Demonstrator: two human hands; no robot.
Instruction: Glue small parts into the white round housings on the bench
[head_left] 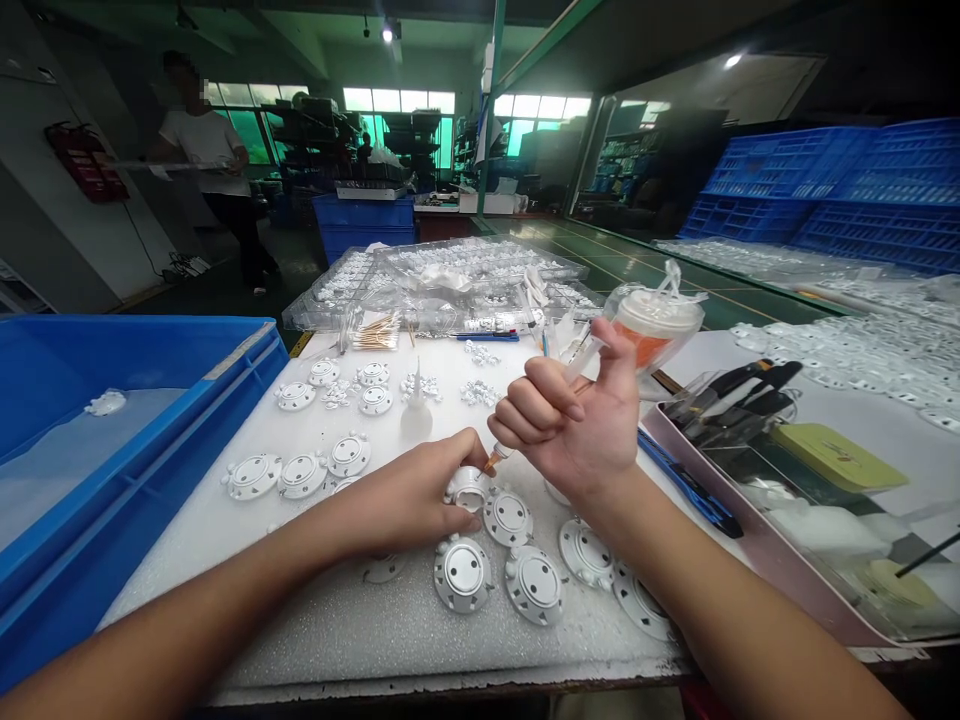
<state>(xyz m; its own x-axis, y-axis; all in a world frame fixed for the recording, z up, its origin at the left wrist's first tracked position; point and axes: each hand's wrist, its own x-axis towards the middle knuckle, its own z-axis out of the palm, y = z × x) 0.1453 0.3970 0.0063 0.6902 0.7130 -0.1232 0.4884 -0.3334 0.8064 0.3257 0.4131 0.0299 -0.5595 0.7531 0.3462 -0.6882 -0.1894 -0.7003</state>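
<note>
My left hand [427, 497] pinches a small white ring-shaped part [470, 490] between thumb and fingers, above the white foam sheet. Wrapped round a syringe [589, 358] is my right hand [574, 420], its thumb raised near the upper end. The syringe's amber tip [492, 462] points down at the white part, close to the left fingertips. Just below lie round white discs with two dark dots, among them one disc [463, 573] and another [535, 585]. More discs [302, 475] rest on the left. A small translucent bottle [416, 415] with a thin spout stands behind my left hand.
A blue bin [247, 350] borders the foam on the left. At right are a tool tray [787, 570], a blue cutter [694, 490] and an orange-labelled cup [656, 325]. Cotton swabs [377, 331] and plastic trays [450, 270] lie behind. A person [206, 150] stands far left.
</note>
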